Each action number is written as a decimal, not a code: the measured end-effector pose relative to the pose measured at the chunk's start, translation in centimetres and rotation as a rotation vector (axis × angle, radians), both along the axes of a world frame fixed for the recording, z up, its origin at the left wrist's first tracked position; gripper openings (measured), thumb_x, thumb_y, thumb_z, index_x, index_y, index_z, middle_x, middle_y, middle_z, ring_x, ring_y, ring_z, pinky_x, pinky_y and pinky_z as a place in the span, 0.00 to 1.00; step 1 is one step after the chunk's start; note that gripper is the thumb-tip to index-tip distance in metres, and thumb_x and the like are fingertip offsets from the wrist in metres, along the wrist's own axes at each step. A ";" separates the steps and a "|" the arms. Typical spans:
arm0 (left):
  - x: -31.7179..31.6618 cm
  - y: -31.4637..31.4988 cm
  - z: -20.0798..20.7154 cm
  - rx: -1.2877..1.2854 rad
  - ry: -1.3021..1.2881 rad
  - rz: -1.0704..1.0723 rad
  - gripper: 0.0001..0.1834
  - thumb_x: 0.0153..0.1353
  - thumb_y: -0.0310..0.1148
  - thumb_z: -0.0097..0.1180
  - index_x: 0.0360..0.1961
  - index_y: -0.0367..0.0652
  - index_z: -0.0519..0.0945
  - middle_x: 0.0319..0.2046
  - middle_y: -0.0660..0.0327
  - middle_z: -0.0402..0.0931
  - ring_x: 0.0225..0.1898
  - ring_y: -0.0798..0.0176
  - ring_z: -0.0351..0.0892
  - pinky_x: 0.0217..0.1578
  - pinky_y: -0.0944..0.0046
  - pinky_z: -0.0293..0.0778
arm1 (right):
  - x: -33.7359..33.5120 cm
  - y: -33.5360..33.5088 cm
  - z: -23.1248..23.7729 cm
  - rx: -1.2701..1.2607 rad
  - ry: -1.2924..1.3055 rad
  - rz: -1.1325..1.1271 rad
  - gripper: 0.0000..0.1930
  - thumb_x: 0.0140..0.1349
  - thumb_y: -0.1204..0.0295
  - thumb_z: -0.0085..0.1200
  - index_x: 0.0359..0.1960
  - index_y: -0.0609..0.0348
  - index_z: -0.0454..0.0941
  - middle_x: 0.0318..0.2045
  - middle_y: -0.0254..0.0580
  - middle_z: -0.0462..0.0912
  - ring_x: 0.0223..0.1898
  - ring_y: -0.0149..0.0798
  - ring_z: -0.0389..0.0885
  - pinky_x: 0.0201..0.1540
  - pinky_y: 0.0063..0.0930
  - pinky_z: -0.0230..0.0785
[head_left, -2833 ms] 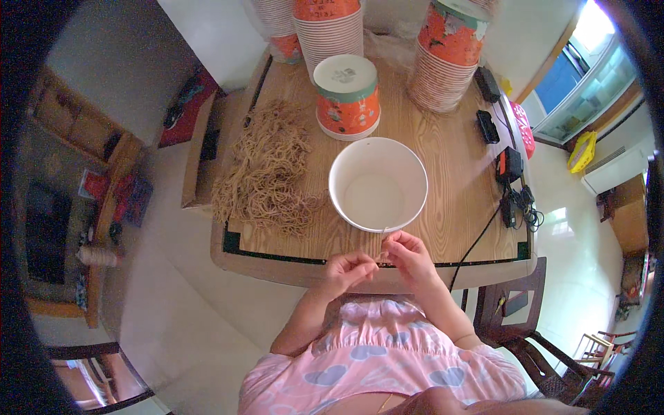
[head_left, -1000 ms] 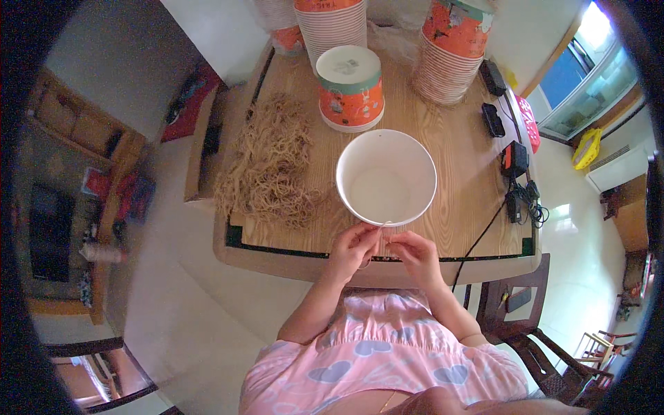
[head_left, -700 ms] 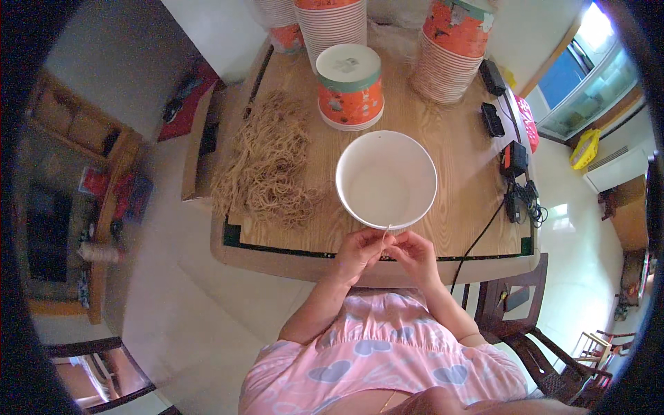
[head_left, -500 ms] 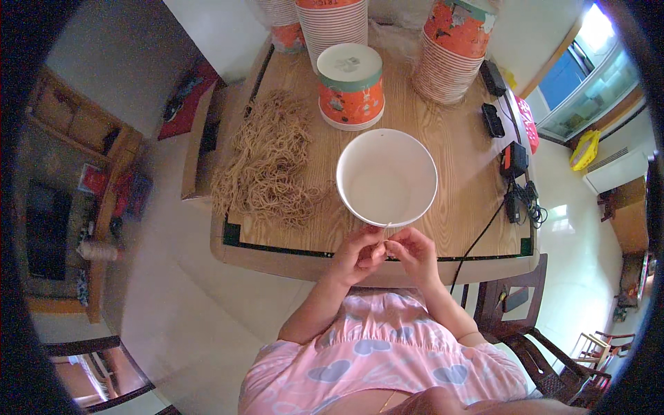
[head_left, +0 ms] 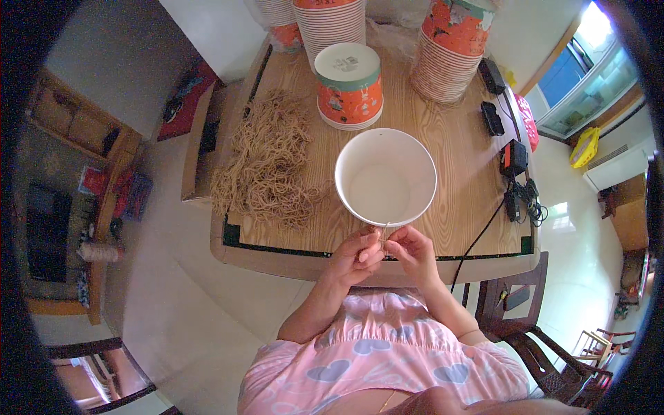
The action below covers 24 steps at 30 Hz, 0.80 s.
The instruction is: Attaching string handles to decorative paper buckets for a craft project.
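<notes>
A white-lined paper bucket [head_left: 385, 155] stands with its opening up near the table's front edge. At its near rim a short thin string [head_left: 386, 230] shows, running over the rim and down between my fingers. My left hand [head_left: 356, 256] is closed in a pinch on the string, just below the rim. Close beside it my right hand [head_left: 413, 252] pinches the string too, thumb against forefinger. The fingertips almost meet, and the exact grip between them is partly hidden. Left of the bucket lies a loose heap of tan strings [head_left: 266, 162].
Behind the bucket an orange-and-green paper bucket [head_left: 351, 97] rests upside down. Tall stacks of buckets [head_left: 449, 59] stand at the table's far side. Black adapters [head_left: 513, 159] and cables lie along the right edge. A dark wooden chair [head_left: 519, 297] is at the right.
Both hands have shifted very slightly while staying at the near rim. More of the string now shows standing up over the rim. The bucket has barely moved.
</notes>
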<state>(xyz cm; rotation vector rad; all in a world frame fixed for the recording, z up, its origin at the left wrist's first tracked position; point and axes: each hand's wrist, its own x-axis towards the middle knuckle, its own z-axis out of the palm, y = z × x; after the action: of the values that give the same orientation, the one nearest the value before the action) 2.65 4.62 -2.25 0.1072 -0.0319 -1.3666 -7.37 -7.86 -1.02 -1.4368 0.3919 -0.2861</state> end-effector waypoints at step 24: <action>-0.2 0.3 2.2 0.567 -0.429 0.096 0.06 0.57 0.31 0.54 0.30 0.40 0.77 0.20 0.65 0.75 0.11 0.79 0.62 0.09 0.79 0.55 | 0.1 -0.2 -0.7 0.058 0.009 -0.020 0.04 0.57 0.76 0.53 0.31 0.65 0.74 0.27 0.33 0.78 0.31 0.24 0.75 0.35 0.18 0.68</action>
<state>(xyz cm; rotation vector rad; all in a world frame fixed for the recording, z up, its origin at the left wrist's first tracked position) 2.43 4.89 -0.03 0.8660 0.0022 -1.2037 -7.28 -8.04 -1.74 -1.3783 0.4195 -0.2822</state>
